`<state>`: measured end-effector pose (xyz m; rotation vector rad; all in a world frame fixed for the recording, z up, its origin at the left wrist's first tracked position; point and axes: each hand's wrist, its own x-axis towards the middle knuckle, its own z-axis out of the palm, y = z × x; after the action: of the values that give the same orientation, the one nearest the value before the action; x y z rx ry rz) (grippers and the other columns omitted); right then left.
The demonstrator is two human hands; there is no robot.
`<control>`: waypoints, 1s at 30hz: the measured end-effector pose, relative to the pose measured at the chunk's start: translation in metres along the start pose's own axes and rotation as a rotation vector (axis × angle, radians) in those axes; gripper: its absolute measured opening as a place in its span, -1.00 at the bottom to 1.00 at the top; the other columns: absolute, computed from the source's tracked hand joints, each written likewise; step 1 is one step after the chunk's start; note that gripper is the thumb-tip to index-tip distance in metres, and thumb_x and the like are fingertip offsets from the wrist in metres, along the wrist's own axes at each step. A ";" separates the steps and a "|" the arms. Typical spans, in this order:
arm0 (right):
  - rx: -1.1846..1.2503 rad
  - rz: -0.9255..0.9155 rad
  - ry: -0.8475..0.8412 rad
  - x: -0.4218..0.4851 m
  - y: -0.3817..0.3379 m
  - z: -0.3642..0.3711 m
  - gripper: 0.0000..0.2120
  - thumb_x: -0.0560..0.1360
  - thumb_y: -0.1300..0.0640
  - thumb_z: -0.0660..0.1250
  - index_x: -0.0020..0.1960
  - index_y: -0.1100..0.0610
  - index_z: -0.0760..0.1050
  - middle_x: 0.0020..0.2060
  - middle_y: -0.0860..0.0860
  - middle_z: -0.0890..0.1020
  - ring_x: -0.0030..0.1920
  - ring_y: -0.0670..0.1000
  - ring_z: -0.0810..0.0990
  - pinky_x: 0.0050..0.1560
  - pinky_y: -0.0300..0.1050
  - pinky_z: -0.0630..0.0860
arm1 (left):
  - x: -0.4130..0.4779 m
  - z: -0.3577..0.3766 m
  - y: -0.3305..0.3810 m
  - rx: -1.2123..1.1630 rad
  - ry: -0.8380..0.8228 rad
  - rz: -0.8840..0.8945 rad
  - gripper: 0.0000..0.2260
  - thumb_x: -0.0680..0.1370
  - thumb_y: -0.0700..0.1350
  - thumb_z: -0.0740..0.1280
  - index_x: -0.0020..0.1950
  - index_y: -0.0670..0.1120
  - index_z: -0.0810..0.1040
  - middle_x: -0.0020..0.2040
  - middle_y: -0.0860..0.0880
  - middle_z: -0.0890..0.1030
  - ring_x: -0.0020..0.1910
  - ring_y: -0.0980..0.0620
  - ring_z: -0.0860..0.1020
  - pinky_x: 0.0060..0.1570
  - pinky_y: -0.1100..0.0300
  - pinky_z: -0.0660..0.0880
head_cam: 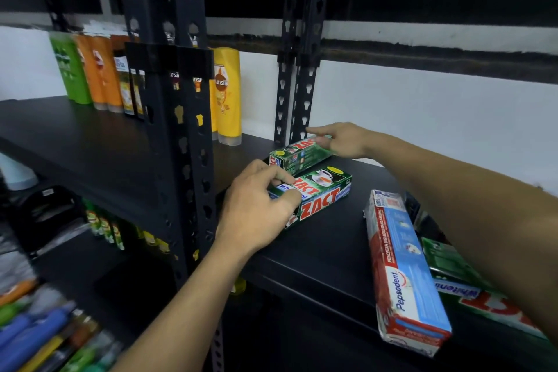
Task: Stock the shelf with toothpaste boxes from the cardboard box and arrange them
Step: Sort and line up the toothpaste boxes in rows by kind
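On the black shelf (317, 251) two green boxes lie side by side, almost touching. The left hand (256, 211) pinches the near ZACT box (323, 196) at its left end, thumb and fingers curled on it. The right hand (347, 139) lies on the far ZACT box (299, 154), index finger stretched out; whether it grips is not clear. A Pepsodent box (404, 275) lies at the right, near the front edge.

Shampoo bottles (227, 93) stand upright along the white wall (422, 118).
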<state>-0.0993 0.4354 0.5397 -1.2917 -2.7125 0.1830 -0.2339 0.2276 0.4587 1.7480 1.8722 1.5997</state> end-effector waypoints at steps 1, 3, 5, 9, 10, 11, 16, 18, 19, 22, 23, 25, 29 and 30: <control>-0.050 0.010 -0.009 0.000 0.002 -0.002 -0.57 0.66 -0.10 0.07 0.52 -0.19 0.22 0.44 0.15 0.33 0.42 0.23 0.28 0.41 0.03 0.21 | 0.000 0.000 0.000 -0.001 -0.002 0.001 -0.72 0.31 0.12 0.24 -0.10 0.09 0.63 -0.10 0.14 0.48 -0.08 0.21 0.48 -0.22 0.28 0.32; -0.179 0.015 -0.027 -0.003 0.006 -0.007 -0.56 0.64 -0.14 0.09 0.51 -0.20 0.23 0.35 0.16 0.33 0.35 0.23 0.27 0.38 0.09 0.20 | 0.000 0.000 0.000 -0.004 -0.007 -0.004 -0.71 0.31 0.12 0.24 -0.09 0.09 0.63 -0.09 0.14 0.49 -0.08 0.22 0.49 -0.21 0.28 0.33; -0.257 -0.002 -0.027 -0.005 0.012 -0.011 -0.62 0.60 -0.16 0.19 0.41 -0.19 0.34 0.29 0.13 0.37 0.32 0.19 0.26 0.34 0.11 0.22 | 0.001 0.001 0.000 -0.006 -0.018 -0.010 -0.71 0.31 0.13 0.25 -0.07 0.10 0.64 -0.08 0.14 0.51 -0.08 0.22 0.49 -0.20 0.30 0.34; -0.230 0.007 -0.088 -0.021 0.022 -0.012 -0.65 0.47 -0.21 0.38 0.11 -0.04 0.42 0.23 0.07 0.47 0.21 0.14 0.40 0.17 0.01 0.37 | 0.002 0.001 -0.001 0.009 -0.054 -0.019 -0.68 0.29 0.18 0.26 -0.05 0.14 0.64 -0.02 0.17 0.55 -0.03 0.26 0.50 -0.17 0.34 0.35; -0.194 0.017 -0.074 -0.024 0.024 -0.010 -0.61 0.46 -0.23 0.38 0.09 0.02 0.42 0.19 0.07 0.52 0.13 0.11 0.46 0.06 -0.03 0.38 | 0.002 0.001 -0.001 0.009 -0.056 -0.017 -0.67 0.28 0.20 0.25 -0.05 0.15 0.64 -0.01 0.17 0.56 -0.02 0.27 0.50 -0.16 0.34 0.36; -0.168 0.020 -0.035 -0.027 0.026 -0.007 -0.59 0.45 -0.24 0.38 0.07 0.05 0.43 0.14 0.06 0.56 0.06 0.08 0.49 -0.02 -0.05 0.38 | 0.002 0.000 0.000 0.008 -0.057 -0.016 -0.66 0.27 0.21 0.25 -0.06 0.16 0.64 0.00 0.18 0.56 -0.01 0.28 0.50 -0.15 0.34 0.36; -0.283 0.089 0.036 -0.042 0.025 -0.008 -0.30 0.39 -0.44 0.27 0.24 0.10 0.47 0.11 0.07 0.60 0.07 0.09 0.53 0.04 -0.02 0.46 | 0.000 -0.001 0.002 0.002 -0.065 -0.033 -0.72 0.31 0.15 0.30 -0.05 0.13 0.64 -0.01 0.19 0.55 -0.04 0.34 0.49 -0.20 0.41 0.33; -0.337 0.153 -0.021 -0.047 0.024 -0.011 -0.19 0.34 -0.51 0.19 0.19 0.17 0.55 0.09 0.09 0.63 0.07 0.11 0.56 0.06 -0.03 0.50 | -0.001 -0.001 0.002 -0.003 -0.061 -0.032 -0.71 0.30 0.15 0.31 -0.05 0.13 0.65 -0.01 0.19 0.56 -0.05 0.32 0.50 -0.20 0.41 0.34; -0.348 0.181 -0.041 -0.049 0.023 -0.012 -0.13 0.28 -0.56 0.14 0.12 0.19 0.58 0.03 0.09 0.65 0.02 0.10 0.58 0.02 -0.04 0.52 | -0.001 -0.001 0.003 -0.004 -0.063 -0.036 -0.70 0.29 0.16 0.31 -0.05 0.13 0.65 -0.01 0.20 0.56 -0.05 0.31 0.51 -0.19 0.41 0.35; -0.243 0.260 -0.039 -0.058 0.023 -0.012 -0.15 0.26 -0.56 0.19 0.00 0.21 0.58 -0.14 0.08 0.66 -0.17 0.07 0.61 -0.22 -0.08 0.51 | 0.000 -0.002 0.005 -0.015 -0.100 -0.072 -0.63 0.25 0.19 0.33 -0.01 0.13 0.67 0.03 0.23 0.56 -0.01 0.32 0.52 -0.13 0.40 0.40; -0.161 0.283 -0.042 -0.061 0.025 -0.013 -0.25 0.33 -0.47 0.28 0.03 0.22 0.57 -0.17 0.08 0.66 -0.18 0.08 0.62 -0.25 -0.08 0.54 | 0.000 -0.003 0.006 -0.031 -0.121 -0.085 -0.61 0.25 0.19 0.34 0.01 0.13 0.68 0.05 0.24 0.57 0.00 0.32 0.53 -0.10 0.40 0.43; 0.005 0.314 -0.056 -0.070 0.029 -0.017 -0.49 0.43 -0.20 0.44 0.16 0.17 0.54 -0.19 0.05 0.61 -0.18 0.07 0.61 -0.16 -0.05 0.60 | 0.001 -0.004 0.009 -0.081 -0.178 -0.119 -0.65 0.31 0.11 0.43 0.07 0.12 0.68 0.08 0.23 0.58 0.03 0.28 0.55 -0.02 0.35 0.48; 0.084 0.327 -0.031 -0.082 0.037 -0.019 -0.57 0.46 -0.02 0.46 0.21 0.22 0.56 -0.12 0.07 0.65 0.00 0.13 0.62 0.13 0.03 0.56 | 0.020 -0.007 0.019 -0.294 -0.305 -0.250 -0.73 0.46 0.07 0.47 0.16 0.14 0.65 0.06 0.18 0.66 0.02 0.23 0.59 -0.02 0.31 0.43; 0.059 0.336 -0.014 -0.083 0.039 -0.017 -0.53 0.46 -0.08 0.45 0.18 0.27 0.58 -0.07 0.13 0.68 0.03 0.15 0.63 0.14 0.04 0.56 | 0.030 -0.005 0.022 -0.349 -0.268 -0.268 -0.77 0.47 0.11 0.43 0.11 0.15 0.65 0.04 0.17 0.68 0.02 0.19 0.60 -0.01 0.25 0.43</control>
<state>-0.0145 0.3960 0.5440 -1.7246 -2.4604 0.3032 -0.2329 0.2427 0.4928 1.4160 1.5195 1.4088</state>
